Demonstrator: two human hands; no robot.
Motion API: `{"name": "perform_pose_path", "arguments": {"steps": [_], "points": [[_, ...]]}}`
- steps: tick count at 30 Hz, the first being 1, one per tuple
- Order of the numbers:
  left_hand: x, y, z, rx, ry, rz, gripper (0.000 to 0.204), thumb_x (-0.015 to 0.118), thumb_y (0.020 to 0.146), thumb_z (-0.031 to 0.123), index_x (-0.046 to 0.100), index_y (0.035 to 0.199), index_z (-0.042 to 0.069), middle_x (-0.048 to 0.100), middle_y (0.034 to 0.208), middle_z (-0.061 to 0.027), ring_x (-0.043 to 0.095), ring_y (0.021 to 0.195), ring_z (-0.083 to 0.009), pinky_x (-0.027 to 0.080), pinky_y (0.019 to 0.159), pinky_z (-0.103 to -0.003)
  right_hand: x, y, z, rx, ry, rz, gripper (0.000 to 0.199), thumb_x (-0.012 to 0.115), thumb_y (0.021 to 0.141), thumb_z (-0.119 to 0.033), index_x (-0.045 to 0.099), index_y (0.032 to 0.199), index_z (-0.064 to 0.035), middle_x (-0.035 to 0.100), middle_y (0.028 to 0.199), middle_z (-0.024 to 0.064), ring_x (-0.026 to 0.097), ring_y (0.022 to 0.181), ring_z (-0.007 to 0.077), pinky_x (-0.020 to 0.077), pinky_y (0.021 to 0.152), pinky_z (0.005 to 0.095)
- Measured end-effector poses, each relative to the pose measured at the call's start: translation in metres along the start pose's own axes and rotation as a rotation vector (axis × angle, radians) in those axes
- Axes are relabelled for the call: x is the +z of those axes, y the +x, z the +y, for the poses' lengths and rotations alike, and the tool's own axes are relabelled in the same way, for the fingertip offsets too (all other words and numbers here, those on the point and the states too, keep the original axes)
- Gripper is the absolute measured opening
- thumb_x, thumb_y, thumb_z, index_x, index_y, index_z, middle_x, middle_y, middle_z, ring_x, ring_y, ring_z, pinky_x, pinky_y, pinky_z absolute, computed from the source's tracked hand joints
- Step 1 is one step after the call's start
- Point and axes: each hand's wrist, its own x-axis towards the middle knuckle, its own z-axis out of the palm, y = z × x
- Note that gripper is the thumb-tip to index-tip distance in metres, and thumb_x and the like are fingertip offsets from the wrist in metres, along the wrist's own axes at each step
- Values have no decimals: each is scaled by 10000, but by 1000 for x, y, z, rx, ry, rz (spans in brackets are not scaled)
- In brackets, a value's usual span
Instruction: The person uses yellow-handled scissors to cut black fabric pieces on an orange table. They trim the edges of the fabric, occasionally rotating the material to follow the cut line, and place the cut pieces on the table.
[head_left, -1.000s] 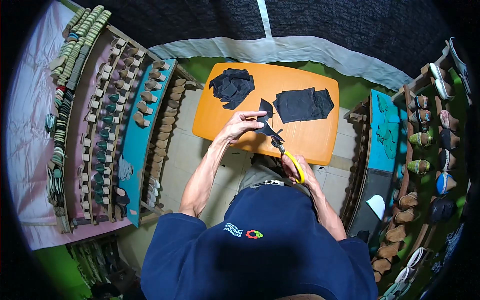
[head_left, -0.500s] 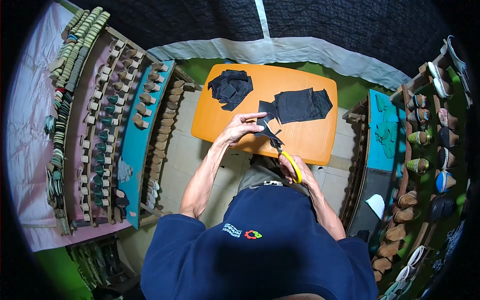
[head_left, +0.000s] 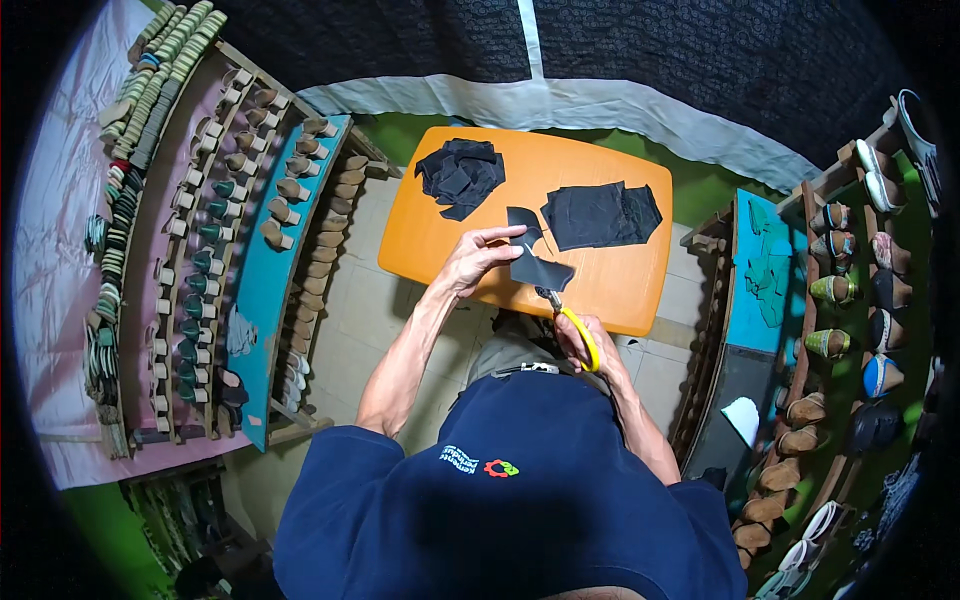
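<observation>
Between the fingers and thumb of my left hand is a piece of black sheet material with a curved cut-out along its right side. My right hand grips a pair of scissors by their yellow handles. The scissor blades point up toward the lower corner of the piece; whether they touch it I cannot tell. Both hands are over the near edge of an orange table. On it, a loose heap of black pieces lies at the far left, and a flatter stack of black sheets at the right.
Racks of shoe forms stand along my left, beside a blue board. On my right are a shelf with green scraps and a rack of shoes. A dark curtain hangs behind the table.
The black piece has turned and spread flatter in my left hand. The scissors have drawn slightly down, back from the piece's middle to its lower corner.
</observation>
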Motion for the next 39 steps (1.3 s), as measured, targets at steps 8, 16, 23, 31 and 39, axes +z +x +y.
{"name": "perform_pose_path", "arguments": {"steps": [8, 16, 23, 31, 39], "points": [[4, 1, 2, -20, 116, -74, 563, 771, 833, 71, 594, 1366, 41, 727, 934, -36, 648, 827, -66, 491, 820, -209, -2, 3, 3, -32, 8, -74, 550, 524, 989, -578, 495, 726, -96, 425, 539, -24, 421, 411, 71, 370, 381, 248], [18, 1, 0, 10, 31, -24, 589, 778, 818, 72, 587, 1375, 48, 730, 914, -55, 652, 836, -77, 488, 831, -230, -12, 3, 0, -35, -40, -71, 530, 514, 999, -564, 505, 742, -101, 426, 537, -24, 400, 403, 70, 339, 359, 247], [27, 1, 1, 24, -78, 36, 564, 764, 837, 72, 578, 1366, 11, 720, 1010, -72, 670, 915, -112, 530, 891, -250, -14, 4, 4, -31, -16, -50, 503, 525, 995, -560, 530, 783, -104, 428, 542, -34, 402, 396, 70, 355, 352, 247], [18, 8, -4, 8, -15, -73, 573, 754, 833, 42, 577, 1378, 37, 719, 1067, -58, 667, 899, -100, 518, 907, -251, -11, 3, -5, 53, 41, -72, 499, 552, 970, -583, 524, 830, -105, 410, 561, -43, 421, 428, 74, 370, 369, 251], [25, 0, -2, 11, -17, -50, 592, 749, 841, 49, 548, 1398, 24, 728, 963, -87, 694, 849, -142, 555, 864, -285, -16, 7, 3, 28, 11, -76, 513, 538, 975, -588, 517, 809, -102, 398, 551, -45, 375, 415, 72, 329, 371, 256]]}}
